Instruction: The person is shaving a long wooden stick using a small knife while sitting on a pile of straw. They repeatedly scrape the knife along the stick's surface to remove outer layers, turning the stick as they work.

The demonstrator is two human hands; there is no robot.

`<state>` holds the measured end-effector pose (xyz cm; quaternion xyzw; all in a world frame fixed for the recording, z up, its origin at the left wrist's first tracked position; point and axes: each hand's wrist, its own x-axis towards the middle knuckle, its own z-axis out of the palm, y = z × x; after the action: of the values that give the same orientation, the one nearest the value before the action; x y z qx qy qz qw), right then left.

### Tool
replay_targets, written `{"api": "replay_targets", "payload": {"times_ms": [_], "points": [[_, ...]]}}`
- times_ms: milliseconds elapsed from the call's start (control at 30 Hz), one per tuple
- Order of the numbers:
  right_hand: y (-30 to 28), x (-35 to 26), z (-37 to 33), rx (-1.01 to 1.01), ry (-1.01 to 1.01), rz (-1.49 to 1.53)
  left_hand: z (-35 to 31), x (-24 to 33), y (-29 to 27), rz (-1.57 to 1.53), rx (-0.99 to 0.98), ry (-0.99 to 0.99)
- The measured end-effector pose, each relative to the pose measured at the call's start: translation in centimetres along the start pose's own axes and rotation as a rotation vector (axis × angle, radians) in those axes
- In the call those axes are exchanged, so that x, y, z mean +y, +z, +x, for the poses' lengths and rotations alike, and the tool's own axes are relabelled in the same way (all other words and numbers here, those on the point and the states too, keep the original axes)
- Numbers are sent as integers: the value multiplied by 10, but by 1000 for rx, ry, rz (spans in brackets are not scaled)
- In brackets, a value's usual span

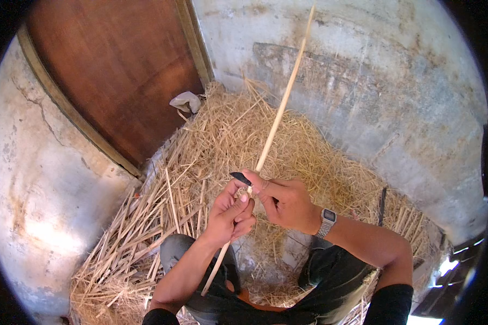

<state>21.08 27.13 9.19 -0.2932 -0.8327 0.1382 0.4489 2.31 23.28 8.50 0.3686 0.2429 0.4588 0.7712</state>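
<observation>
A long, pale strip of split bamboo or wood runs slantwise, from above my lap up toward the wall. My left hand is closed around it low down, thumb pressed on the near side. Just above, my right hand is closed on a knife, whose dark blade sticks out to the left across the strip. The knife's handle is hidden in the fingers. Both hands are close together, nearly touching at the blade. Below my left hand, the strip's lower end hangs beside my left forearm.
Curly shavings are heaped in the corner. Many loose strips lie at the left. A brown door, a whitish bag and a stained wall stand beyond. My dark-trousered legs flank the work.
</observation>
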Motion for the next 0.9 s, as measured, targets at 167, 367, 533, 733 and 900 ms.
{"api": "replay_targets", "payload": {"times_ms": [167, 367, 533, 733, 900], "points": [[-6, -6, 9, -68, 214, 243, -3, 6, -3, -4, -20, 6], [-27, 1, 12, -346, 173, 470, -1, 2, -10, -126, -39, 85], [-35, 5, 7, -94, 375, 372, 0, -2, -15, -39, -1, 86], [-25, 6, 2, -40, 345, 220, 5, -9, -9, 78, -39, 122], [-18, 4, 0, -47, 367, 229, 3, -13, -5, 218, 8, 131]]}}
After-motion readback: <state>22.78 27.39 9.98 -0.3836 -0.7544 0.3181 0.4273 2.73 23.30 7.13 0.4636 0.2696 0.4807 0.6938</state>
